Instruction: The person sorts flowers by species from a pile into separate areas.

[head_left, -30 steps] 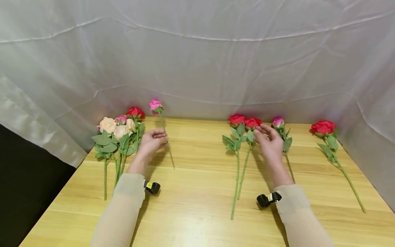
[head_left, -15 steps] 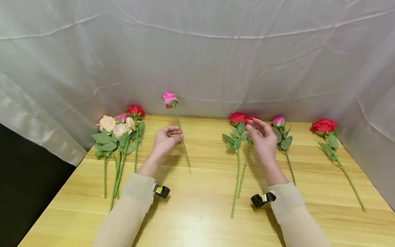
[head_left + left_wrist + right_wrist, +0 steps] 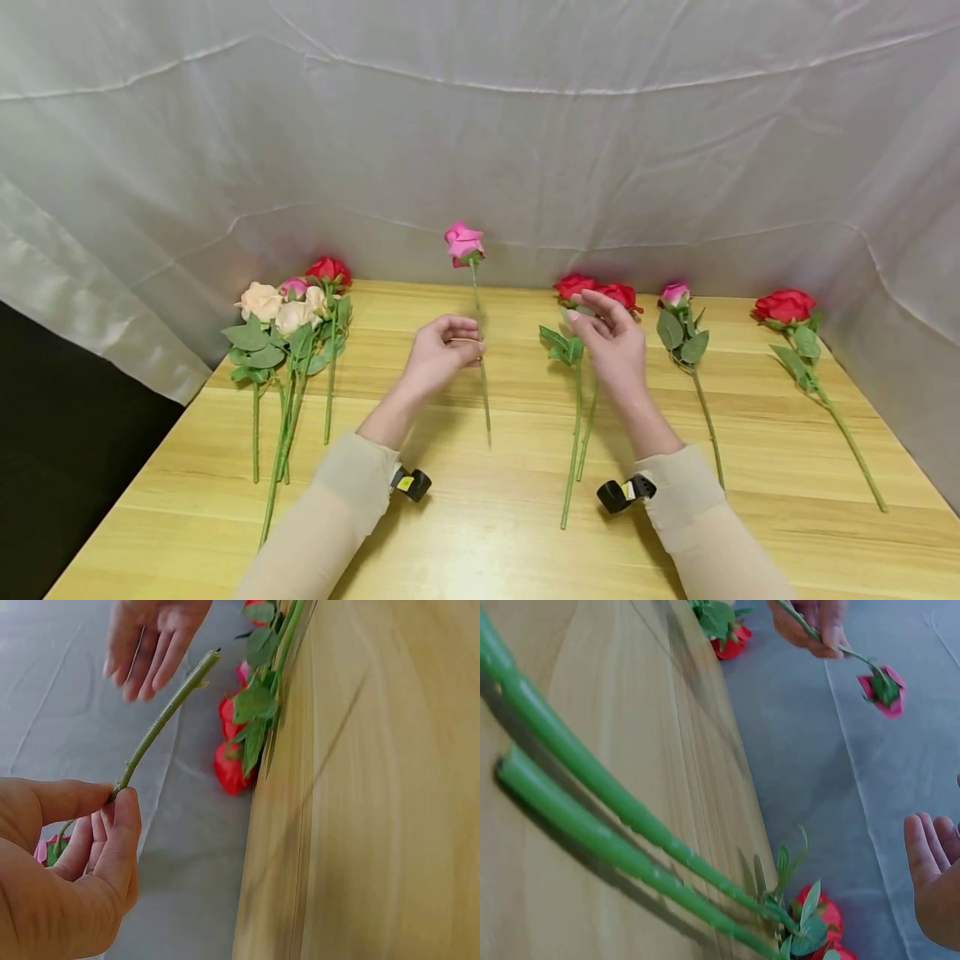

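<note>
My left hand pinches the stem of a pink rose between thumb and fingers, holding it upright above the middle of the table. In the left wrist view the bare lower stem juts out past the fingertips. My right hand hovers with fingers loosely bent and nothing in them, over two red roses that lie side by side. It hides part of their leaves and stems. The right wrist view shows those green stems close up, apart from the hand.
On the left lies a bunch of cream, pink and red roses with leafy stems. Right of my right hand lie a pink rose and, farther over, a red rose. A grey cloth hangs behind the wooden table.
My left hand has carried the pink rose rightward from beside the left bunch to the table's middle. My right hand has shifted a little left.
</note>
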Demonstrator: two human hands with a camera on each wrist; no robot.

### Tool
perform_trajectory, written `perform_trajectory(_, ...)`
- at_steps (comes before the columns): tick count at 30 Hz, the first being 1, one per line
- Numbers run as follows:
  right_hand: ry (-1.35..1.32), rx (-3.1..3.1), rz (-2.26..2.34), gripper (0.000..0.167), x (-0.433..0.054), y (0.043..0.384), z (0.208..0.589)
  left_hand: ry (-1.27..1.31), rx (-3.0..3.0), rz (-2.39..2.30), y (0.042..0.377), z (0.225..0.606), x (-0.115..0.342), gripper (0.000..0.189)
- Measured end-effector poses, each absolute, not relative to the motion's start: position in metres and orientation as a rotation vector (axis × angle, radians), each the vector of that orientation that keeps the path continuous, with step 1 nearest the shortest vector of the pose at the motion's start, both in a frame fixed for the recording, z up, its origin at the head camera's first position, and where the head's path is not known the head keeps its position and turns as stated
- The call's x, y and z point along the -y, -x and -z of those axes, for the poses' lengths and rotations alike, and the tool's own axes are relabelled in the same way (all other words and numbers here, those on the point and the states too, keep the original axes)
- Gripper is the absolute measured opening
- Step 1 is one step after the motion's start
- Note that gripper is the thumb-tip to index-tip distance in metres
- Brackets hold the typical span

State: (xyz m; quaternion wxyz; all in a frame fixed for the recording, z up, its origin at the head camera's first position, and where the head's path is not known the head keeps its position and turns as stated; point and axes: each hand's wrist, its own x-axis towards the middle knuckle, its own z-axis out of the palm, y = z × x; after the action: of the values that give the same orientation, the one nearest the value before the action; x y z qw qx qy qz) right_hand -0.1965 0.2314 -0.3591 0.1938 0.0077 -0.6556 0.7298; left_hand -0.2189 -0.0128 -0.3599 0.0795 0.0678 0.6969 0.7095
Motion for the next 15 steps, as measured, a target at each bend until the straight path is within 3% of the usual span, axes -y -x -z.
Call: perform_trajectory(15,-0.217,2.151,-1.971,0.044,-0.204,0.186,0.367,-0.354,-2.058,-2.038,0.202,0.364,-0.007,0.037)
